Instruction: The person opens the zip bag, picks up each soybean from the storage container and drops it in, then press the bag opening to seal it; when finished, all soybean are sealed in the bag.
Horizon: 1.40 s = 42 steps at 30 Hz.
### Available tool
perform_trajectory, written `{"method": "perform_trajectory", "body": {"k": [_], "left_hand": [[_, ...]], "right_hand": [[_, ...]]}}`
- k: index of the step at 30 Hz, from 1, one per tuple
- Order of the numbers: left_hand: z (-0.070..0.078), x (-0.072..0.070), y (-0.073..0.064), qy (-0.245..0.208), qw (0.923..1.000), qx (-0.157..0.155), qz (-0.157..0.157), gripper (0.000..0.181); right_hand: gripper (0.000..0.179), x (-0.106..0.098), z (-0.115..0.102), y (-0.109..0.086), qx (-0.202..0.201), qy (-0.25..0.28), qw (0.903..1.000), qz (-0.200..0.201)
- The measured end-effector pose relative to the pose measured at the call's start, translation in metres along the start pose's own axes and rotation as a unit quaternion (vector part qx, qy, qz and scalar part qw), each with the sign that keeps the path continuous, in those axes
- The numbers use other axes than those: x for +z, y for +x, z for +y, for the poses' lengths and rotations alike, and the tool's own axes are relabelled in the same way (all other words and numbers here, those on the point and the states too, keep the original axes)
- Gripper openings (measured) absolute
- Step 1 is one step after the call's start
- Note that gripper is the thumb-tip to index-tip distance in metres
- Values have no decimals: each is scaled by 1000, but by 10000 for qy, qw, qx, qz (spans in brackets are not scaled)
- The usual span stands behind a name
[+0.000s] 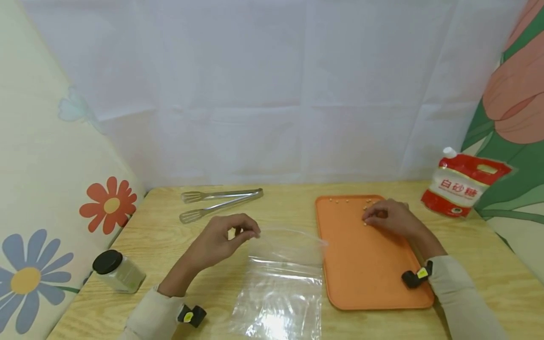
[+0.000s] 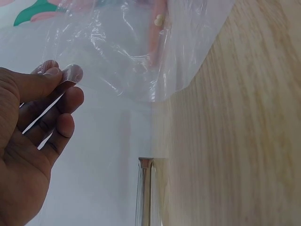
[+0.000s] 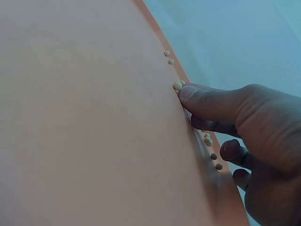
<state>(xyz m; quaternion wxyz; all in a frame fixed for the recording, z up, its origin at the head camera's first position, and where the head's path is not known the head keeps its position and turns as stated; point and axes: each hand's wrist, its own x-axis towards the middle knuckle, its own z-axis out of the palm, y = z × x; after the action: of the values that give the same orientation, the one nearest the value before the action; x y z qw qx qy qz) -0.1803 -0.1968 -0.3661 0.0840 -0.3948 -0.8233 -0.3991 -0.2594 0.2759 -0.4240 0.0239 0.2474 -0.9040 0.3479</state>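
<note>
A clear zip bag (image 1: pixel 282 288) lies on the table, its mouth end lifted. My left hand (image 1: pixel 224 238) pinches one corner of the mouth between thumb and fingertips; the bag's film (image 2: pixel 108 52) also shows in the left wrist view. On the right is an orange tray (image 1: pixel 365 274) with several small pale soybeans (image 1: pixel 337 201) scattered near its far edge. Over the tray, my right hand (image 1: pixel 393 217) pinches one soybean (image 3: pixel 177 85) at the tips of thumb and forefinger. More soybeans (image 3: pixel 208 141) lie by the tray's rim under that hand.
Metal tongs (image 1: pixel 225 196) lie at the back left of the table. A jar with a black lid (image 1: pixel 121 274) is at the left edge. A red and white bag of white sugar (image 1: pixel 461 186) stands at the back right, beyond the tray.
</note>
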Motion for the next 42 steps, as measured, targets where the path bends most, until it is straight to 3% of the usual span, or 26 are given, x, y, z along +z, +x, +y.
{"method": "perform_trajectory", "body": {"k": [7, 12, 20, 24, 30, 34, 42], "left_hand": [[1, 1, 0, -34, 10000, 58, 28, 16], [0, 1, 0, -20, 10000, 59, 36, 16], [-1, 1, 0, -54, 10000, -19, -14, 14], [1, 1, 0, -38, 10000, -9, 0, 15], [1, 1, -1, 7, 10000, 81, 30, 16], [0, 2, -1, 30, 9999, 104, 53, 17], [-2, 2, -2, 38, 9999, 133, 54, 17]], "right_hand": [[4, -1, 1, 2, 80, -315, 9995, 37], [7, -1, -12, 6, 167, -298, 9994, 106], [16, 4, -65, 14, -400, 623, 9972, 45], [10, 15, -97, 15, -674, 1294, 9893, -37], [12, 35, -132, 16, -1461, 1662, 9745, -355], [16, 41, -144, 15, -1765, 1622, 9698, -454], [18, 41, -142, 14, -1628, 1634, 9714, -575]]}}
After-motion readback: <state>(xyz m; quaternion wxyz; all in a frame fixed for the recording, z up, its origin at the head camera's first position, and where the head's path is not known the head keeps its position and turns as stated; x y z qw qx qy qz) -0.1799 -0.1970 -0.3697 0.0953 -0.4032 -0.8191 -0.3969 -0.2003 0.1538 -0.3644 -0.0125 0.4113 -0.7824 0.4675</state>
